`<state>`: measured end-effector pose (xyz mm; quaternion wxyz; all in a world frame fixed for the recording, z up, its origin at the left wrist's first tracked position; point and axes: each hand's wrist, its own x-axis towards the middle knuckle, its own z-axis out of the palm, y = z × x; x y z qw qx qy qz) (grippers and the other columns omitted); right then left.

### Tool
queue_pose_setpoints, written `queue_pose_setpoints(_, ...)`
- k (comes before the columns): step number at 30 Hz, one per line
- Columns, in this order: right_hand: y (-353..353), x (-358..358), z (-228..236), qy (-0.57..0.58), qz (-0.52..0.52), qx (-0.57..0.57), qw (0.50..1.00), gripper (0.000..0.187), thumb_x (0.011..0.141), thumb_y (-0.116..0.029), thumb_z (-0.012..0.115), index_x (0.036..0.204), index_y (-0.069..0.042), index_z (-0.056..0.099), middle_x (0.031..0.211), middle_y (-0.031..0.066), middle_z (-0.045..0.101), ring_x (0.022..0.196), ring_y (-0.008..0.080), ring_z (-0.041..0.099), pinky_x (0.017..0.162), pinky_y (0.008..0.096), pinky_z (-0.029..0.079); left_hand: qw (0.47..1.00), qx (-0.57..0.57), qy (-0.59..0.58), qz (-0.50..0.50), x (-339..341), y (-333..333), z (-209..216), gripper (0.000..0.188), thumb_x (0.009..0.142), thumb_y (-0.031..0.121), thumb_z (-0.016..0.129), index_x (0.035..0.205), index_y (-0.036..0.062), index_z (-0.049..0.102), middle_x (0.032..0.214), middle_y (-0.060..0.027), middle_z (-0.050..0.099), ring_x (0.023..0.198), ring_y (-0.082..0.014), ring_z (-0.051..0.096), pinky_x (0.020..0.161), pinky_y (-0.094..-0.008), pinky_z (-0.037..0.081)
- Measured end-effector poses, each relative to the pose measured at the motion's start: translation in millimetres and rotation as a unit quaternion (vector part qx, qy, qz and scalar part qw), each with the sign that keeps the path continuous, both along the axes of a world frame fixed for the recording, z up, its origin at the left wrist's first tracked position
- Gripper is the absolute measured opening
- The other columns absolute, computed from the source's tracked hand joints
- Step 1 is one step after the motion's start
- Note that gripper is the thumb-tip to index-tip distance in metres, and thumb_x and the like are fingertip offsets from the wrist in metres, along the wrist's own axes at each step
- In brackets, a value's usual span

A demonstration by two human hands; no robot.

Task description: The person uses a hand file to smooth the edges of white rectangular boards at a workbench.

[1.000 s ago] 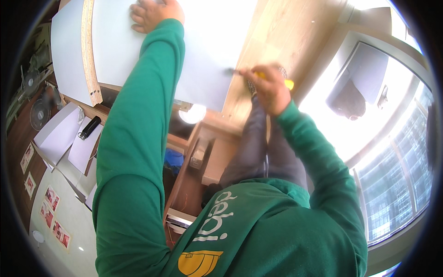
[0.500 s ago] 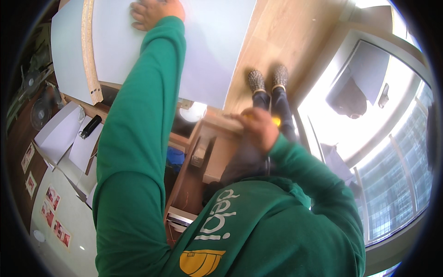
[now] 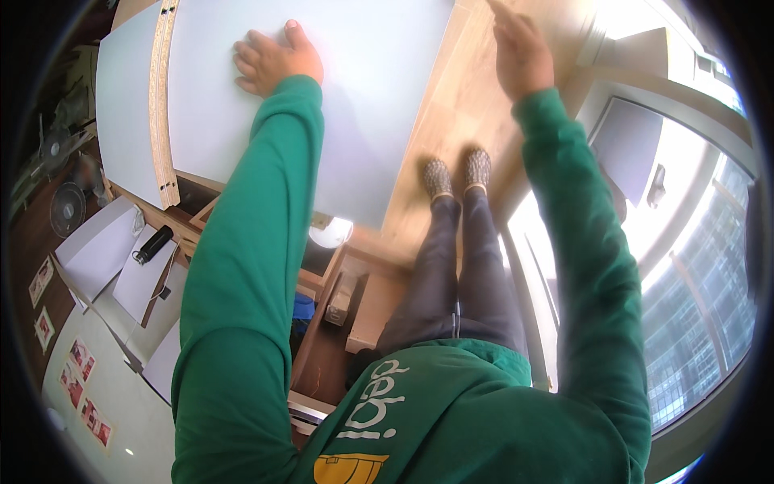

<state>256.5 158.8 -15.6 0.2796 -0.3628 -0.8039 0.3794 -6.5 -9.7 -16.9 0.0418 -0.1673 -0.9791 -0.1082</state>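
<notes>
A large pale grey-white panel point(image 3: 363, 105) lies at the upper left, and my left hand point(image 3: 278, 63) rests on it, fingers spread and holding nothing. At the upper right, over the wood floor, I hold my right hand point(image 3: 524, 60) raised beyond the panel's right edge. One finger of it stretches toward the top of the picture while the others look curled. Whatever those curled fingers hold, if anything, is hidden. Two chipboard edges point(image 3: 164, 105) with small dark holes stand side by side left of my left hand, with another pale panel point(image 3: 129, 105) beyond them.
A wooden drawer point(image 3: 322, 355) stands open by my lap, with a small box-like object point(image 3: 343, 298) inside. A round white object point(image 3: 330, 234) sits under the panel's near edge. Leftward are a black bottle point(image 3: 153, 244) and a fan point(image 3: 68, 208). A bright window point(image 3: 693, 298) is at right.
My right hand, which held something yellow by the drawer, has moved far up and right; the yellow no longer shows. My left hand still lies on the panel. The view has shifted slightly.
</notes>
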Motion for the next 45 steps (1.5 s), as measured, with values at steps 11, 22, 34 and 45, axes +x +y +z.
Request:
queue_pose_setpoints(11, 15.4, 0.6, -4.4, -0.073, 0.127, 0.084, 0.986, 0.048, 0.091, 0.000, 0.056, 0.133, -0.023, 0.065, 0.098, 0.0151, 0.063, 0.088, 0.0311, 0.065, 0.079, 0.0403, 0.054, 1.000, 0.018, -0.009, -0.003, 4.3, 1.1, 2.9, 0.077, 0.099, 0.061, 0.037, 0.153, 0.0063, 0.034, 0.164, -0.0171, 0.024, 0.154, -0.0293, 0.015, 0.124, -0.0523, 0.007)
queue_pose_setpoints(22, -153.9, 64.3, 22.5, -0.147, 0.246, 0.062, 0.956, 0.059, 0.081, -0.001, 0.058, 0.133, -0.028, 0.067, 0.099, 0.0051, 0.057, 0.094, 0.0250, 0.057, 0.084, 0.0411, 0.046, 0.998, -0.036, 0.038, 0.019, 2.6, 0.0, -8.2, 0.074, 0.100, 0.057, 0.043, 0.154, 0.0058, 0.038, 0.162, -0.0159, 0.033, 0.151, -0.0313, 0.025, 0.122, -0.0519, 0.018)
queue_pose_setpoints(34, -269.0, 116.1, 42.9, -0.107, 0.374, -0.127, 0.912, 0.060, 0.073, -0.004, 0.064, 0.131, -0.022, 0.065, 0.109, 0.0092, 0.058, 0.100, 0.0288, 0.058, 0.087, 0.0422, 0.045, 0.998, -0.030, 0.058, 0.023, -0.2, 3.5, -8.9, 0.073, 0.100, 0.057, 0.043, 0.152, 0.0054, 0.040, 0.160, -0.0161, 0.036, 0.150, -0.0318, 0.028, 0.122, -0.0516, 0.020)
queue_pose_setpoints(45, -129.6, 35.6, -0.5, 0.101, 0.006, -0.180, 0.978, 0.036, 0.091, 0.003, 0.059, 0.124, -0.008, 0.065, 0.107, 0.0142, 0.063, 0.093, 0.0258, 0.064, 0.081, 0.0329, 0.052, 0.997, -0.056, 0.047, 0.030, -1.8, 1.1, -11.3, 0.074, 0.101, 0.059, 0.041, 0.154, 0.0073, 0.038, 0.162, -0.0151, 0.033, 0.151, -0.0307, 0.025, 0.122, -0.0518, 0.019)
